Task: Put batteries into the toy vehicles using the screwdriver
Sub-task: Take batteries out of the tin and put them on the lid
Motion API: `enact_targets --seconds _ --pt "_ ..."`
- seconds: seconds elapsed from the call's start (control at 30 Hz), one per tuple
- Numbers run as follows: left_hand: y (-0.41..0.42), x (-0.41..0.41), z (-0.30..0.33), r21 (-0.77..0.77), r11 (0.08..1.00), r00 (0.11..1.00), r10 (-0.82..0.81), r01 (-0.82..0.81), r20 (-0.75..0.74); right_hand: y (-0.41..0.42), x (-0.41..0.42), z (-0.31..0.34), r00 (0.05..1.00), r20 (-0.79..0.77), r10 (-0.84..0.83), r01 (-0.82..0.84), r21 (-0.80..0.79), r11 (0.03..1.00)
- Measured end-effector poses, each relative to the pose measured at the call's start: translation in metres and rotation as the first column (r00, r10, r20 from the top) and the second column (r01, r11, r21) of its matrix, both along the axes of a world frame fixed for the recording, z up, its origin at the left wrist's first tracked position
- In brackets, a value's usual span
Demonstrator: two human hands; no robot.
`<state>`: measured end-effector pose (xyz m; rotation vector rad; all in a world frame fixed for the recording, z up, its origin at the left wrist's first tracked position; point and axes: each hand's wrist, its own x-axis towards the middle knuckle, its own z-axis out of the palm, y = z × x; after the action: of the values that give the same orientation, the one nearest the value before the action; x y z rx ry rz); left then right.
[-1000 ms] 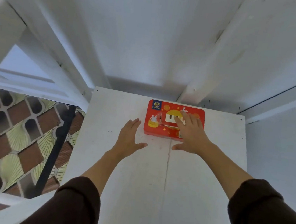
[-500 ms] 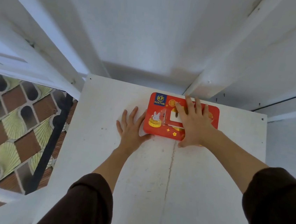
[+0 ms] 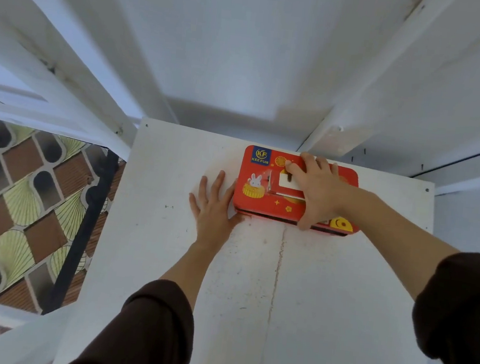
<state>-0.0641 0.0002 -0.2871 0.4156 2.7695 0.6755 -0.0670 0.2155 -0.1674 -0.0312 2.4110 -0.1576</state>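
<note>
Over the last second both hands had closed in on the red tin (image 3: 261,190) lying near the far edge of the white tabletop (image 3: 310,293). The left hand (image 3: 214,205), earlier apart from the tin, now lay flat with straight fingers against its left end, thumb at the near corner. The right hand (image 3: 318,190) had slid further over the lid, fingers spread and thumb hooked at the front edge, where a dark gap showed under the lid. Probably the tin was being opened; no toy vehicles, batteries or screwdriver were in view, so the task had barely begun.
</note>
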Motion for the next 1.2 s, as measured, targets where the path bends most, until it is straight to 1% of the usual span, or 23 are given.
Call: enact_targets --seconds 0.1,0.2,0.23,0.27,0.3,0.33,0.37,0.43,0.5,0.57,0.63,0.73,0.8,0.83,0.9,0.97,1.0,1.03,1.1,1.13,1.17,1.2 --pt "0.001 -0.002 0.005 0.013 1.000 1.000 0.000 0.000 0.021 0.007 -0.002 0.005 1.000 -0.004 -0.015 0.014 -0.046 0.999" --pt "-0.007 -0.011 0.017 -0.055 0.994 0.984 -0.090 0.099 0.153 0.007 -0.002 0.006 1.000 -0.017 -0.014 0.013 -0.066 0.998" --pt "-0.013 -0.014 0.024 -0.035 0.994 0.979 -0.100 0.108 0.177 0.007 -0.001 0.007 1.000 -0.020 -0.008 0.007 -0.070 0.998" --pt "-0.018 -0.016 0.032 0.016 0.995 0.983 -0.095 0.094 0.158 0.007 0.000 0.011 1.000 -0.030 -0.001 -0.001 -0.070 0.998" --pt "-0.025 -0.016 0.042 0.087 0.993 0.993 -0.082 0.074 0.087 0.008 0.000 0.015 0.999 -0.045 0.005 -0.008 -0.069 0.998" --pt "-0.030 -0.015 0.053 0.154 0.985 0.997 -0.074 0.077 -0.027 0.008 0.001 0.020 0.998 -0.062 0.007 -0.012 -0.070 0.997" --pt "-0.034 -0.013 0.063 0.205 0.972 0.984 -0.080 0.113 -0.162 0.009 0.002 0.025 0.997 -0.076 0.004 -0.010 -0.078 0.997" --pt "-0.036 -0.009 0.080 0.235 0.935 0.902 -0.154 0.265 -0.402 0.007 0.003 0.036 0.995 -0.097 0.009 -0.019 -0.096 0.995" --pt "-0.035 -0.008 0.097 0.205 0.887 0.807 -0.251 0.412 -0.535 0.005 0.005 0.048 0.993 -0.113 0.031 -0.042 -0.102 0.994" --pt "-0.034 -0.007 0.110 0.216 0.846 0.753 -0.282 0.488 -0.594 0.001 0.011 0.062 0.992 -0.121 0.046 -0.058 -0.100 0.993" --pt "-0.037 -0.002 0.120 0.238 0.819 0.736 -0.290 0.521 -0.612 0.000 0.021 0.077 0.991 -0.124 0.048 -0.060 -0.096 0.994" --pt "-0.044 0.012 0.134 0.202 0.791 0.692 -0.341 0.577 -0.636 -0.002 0.039 0.095 0.990 -0.135 0.046 -0.060 -0.101 0.993" --pt "-0.048 0.025 0.144 0.200 0.771 0.664 -0.350 0.605 -0.661 -0.006 0.053 0.103 0.994 -0.103 0.035 -0.047 -0.115 0.992" --pt "-0.050 0.032 0.148 0.215 0.766 0.665 -0.339 0.606 -0.666 -0.008 0.062 0.108 0.997 -0.076 0.018 -0.028 -0.134 0.991" --pt "-0.052 0.044 0.155 0.261 0.773 0.696 -0.301 0.579 -0.652 -0.012 0.081 0.115 0.998 -0.027 -0.049 0.042 -0.225 0.973" --pt "-0.051 0.053 0.159 0.319 0.791 0.748 -0.246 0.522 -0.616 -0.011 0.101 0.119 0.985 -0.032 -0.171 0.145 -0.390 0.909" --pt "-0.051 0.056 0.160 0.337 0.807 0.778 -0.221 0.484 -0.589 -0.009 0.111 0.120 0.970 -0.052 -0.236 0.188 -0.449 0.874" --pt "-0.051 0.057 0.160 0.347 0.826 0.809 -0.204 0.444 -0.551 -0.006 0.120 0.120 0.954 -0.058 -0.293 0.232 -0.471 0.851" --pt "-0.054 0.058 0.157 0.364 0.860 0.884 -0.185 0.357 -0.430 0.001 0.139 0.113 0.920 -0.015 -0.391 0.341 -0.464 0.818" --pt "-0.055 0.058 0.154 0.379 0.873 0.922 -0.173 0.306 -0.346 0.003 0.149 0.107 0.889 0.011 -0.458 0.408 -0.474 0.781" --pt "-0.057 0.058 0.150 0.394 0.886 0.956 -0.154 0.246 -0.250 0.005 0.158 0.099 0.838 0.028 -0.544 0.481 -0.509 0.714" --pt "-0.058 0.058 0.146 0.402 0.899 0.982 -0.126 0.174 -0.143 0.004 0.166 0.089 0.768 0.052 -0.639 0.551 -0.561 0.617"
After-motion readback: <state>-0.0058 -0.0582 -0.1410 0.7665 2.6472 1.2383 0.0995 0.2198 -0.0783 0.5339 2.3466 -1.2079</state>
